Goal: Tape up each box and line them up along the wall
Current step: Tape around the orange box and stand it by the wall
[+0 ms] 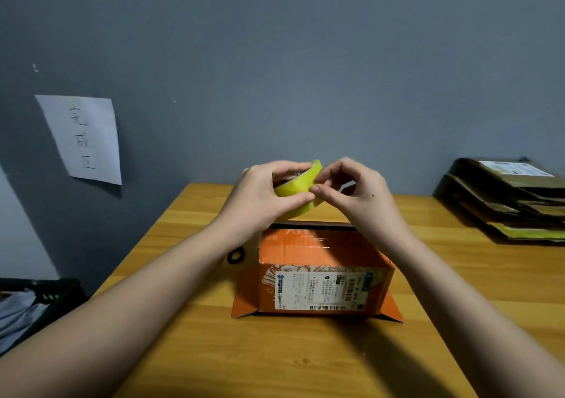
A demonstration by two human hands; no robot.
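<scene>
An orange cardboard box [321, 272] with a white shipping label on its near side stands in the middle of the wooden table [275, 361]. Two of its flaps splay out onto the table at the near corners. Above the box's far edge I hold a yellow tape roll [298, 185]. My left hand [260, 196] grips the roll, thumb along its outer face. My right hand [351, 189] has its fingers curled and its thumb and fingertips pinch at the roll's surface on the right side.
A stack of flattened cardboard boxes [507, 199] lies at the table's back right against the grey wall. A white paper sign [84, 137] hangs on the wall at left. A small black ring [236, 255] lies left of the box. A dark bin [36, 300] stands off the table's left.
</scene>
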